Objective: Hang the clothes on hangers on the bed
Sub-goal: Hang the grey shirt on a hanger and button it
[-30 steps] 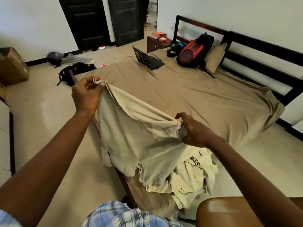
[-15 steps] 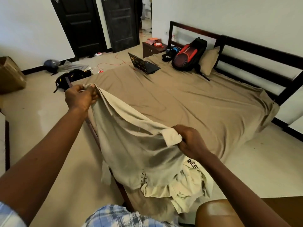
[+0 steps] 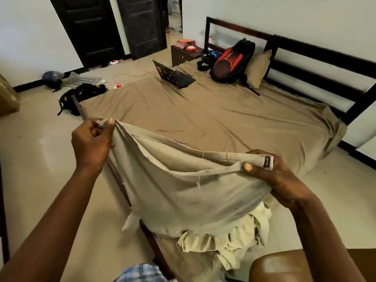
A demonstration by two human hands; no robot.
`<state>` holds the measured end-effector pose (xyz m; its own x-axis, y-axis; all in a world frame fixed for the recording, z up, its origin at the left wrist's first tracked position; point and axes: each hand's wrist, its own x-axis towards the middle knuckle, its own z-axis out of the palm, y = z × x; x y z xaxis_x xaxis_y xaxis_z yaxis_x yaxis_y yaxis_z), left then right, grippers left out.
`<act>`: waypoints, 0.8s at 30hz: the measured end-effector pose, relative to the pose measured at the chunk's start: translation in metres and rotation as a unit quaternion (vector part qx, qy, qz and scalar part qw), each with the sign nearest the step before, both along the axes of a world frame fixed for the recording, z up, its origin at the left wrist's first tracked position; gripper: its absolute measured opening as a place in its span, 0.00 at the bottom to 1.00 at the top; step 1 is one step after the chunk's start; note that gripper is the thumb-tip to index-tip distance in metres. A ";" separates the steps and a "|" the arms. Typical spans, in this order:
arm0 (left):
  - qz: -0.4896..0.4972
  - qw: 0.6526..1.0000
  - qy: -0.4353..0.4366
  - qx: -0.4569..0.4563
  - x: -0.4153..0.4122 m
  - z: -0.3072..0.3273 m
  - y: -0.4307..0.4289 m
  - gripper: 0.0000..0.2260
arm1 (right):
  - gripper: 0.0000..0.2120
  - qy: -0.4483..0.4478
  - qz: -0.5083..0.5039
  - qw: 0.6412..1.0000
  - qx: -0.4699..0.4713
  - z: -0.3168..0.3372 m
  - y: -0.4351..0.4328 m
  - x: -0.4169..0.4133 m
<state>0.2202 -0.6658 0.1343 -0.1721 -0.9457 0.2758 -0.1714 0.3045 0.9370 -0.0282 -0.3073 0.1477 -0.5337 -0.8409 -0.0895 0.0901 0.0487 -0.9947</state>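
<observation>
A small dark tag (image 3: 268, 162) sticks up from the corner of the cloth (image 3: 183, 192) beside my right thumb. It carries pale writing too small for me to read. The backpack (image 3: 230, 64) at 1 o'clock has white script on its red panel, which is just as unreadable.

My left hand (image 3: 91, 143), at 9 o'clock, pinches 1 end of the cloth's hemmed edge between thumb and curled fingers. My right hand (image 3: 278, 180), at 3 o'clock, has its fingers wrapped round the other end, thumb on top. The beige cloth hangs between them over the near corner of the bed (image 3: 213, 119). Its lower edge drapes onto the pile (image 3: 234, 241) of pale clothes at 6 o'clock.

0.5 s ago my hands stood closer together. Now they are spread wider along the edge, and the tag has turned up into sight. The black print that showed on the pile under my right wrist is now covered.

Beyond the cloth, open sheet runs toward 12 o'clock as far as the laptop (image 3: 177, 76). A pillow (image 3: 257, 68) leans beside the backpack. The bed's left edge climbs from under the cloth to 10 o'clock, where a dark bag (image 3: 81, 94) lies on the floor just beside the corner. A brown chair (image 3: 284, 265) sits at 5 o'clock, close under my right forearm.
</observation>
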 end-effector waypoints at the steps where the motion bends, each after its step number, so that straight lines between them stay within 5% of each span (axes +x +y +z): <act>1: 0.008 0.999 -0.044 -0.004 -0.002 -0.007 -0.013 0.14 | 0.14 0.000 0.011 1.000 0.023 -0.001 -0.005 -0.003; 5: 0.009 0.985 -0.173 -0.005 -0.011 -0.028 -0.048 0.13 | 0.10 0.035 -0.069 0.992 0.095 -0.025 -0.028 -0.023; 9: -0.167 0.966 -0.123 0.154 -0.015 -0.044 -0.076 0.06 | 0.05 0.136 -0.213 0.957 0.146 -0.066 -0.051 -0.048; 14: -0.308 0.909 -0.187 0.211 -0.012 -0.055 -0.102 0.10 | 0.03 0.190 -0.343 0.903 0.176 -0.105 -0.065 -0.061; 18: -0.324 0.903 -0.215 0.185 -0.013 -0.073 -0.121 0.09 | 0.06 0.195 -0.387 0.882 0.185 -0.120 -0.068 -0.075; 20: -0.318 0.909 -0.195 0.185 -0.015 -0.086 -0.126 0.11 | 0.01 0.212 -0.411 0.865 0.193 -0.120 -0.070 -0.073; 24: -0.252 0.932 -0.139 0.219 -0.024 -0.113 -0.116 0.11 | 0.07 0.175 -0.484 0.829 0.219 -0.132 -0.083 -0.066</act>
<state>0.1960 -0.7819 0.0218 -0.6324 -0.7369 -0.2390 -0.3647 0.0110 0.9310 -0.0940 -0.3902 0.0160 -0.9972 0.0693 0.0291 0.0082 0.4853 -0.8743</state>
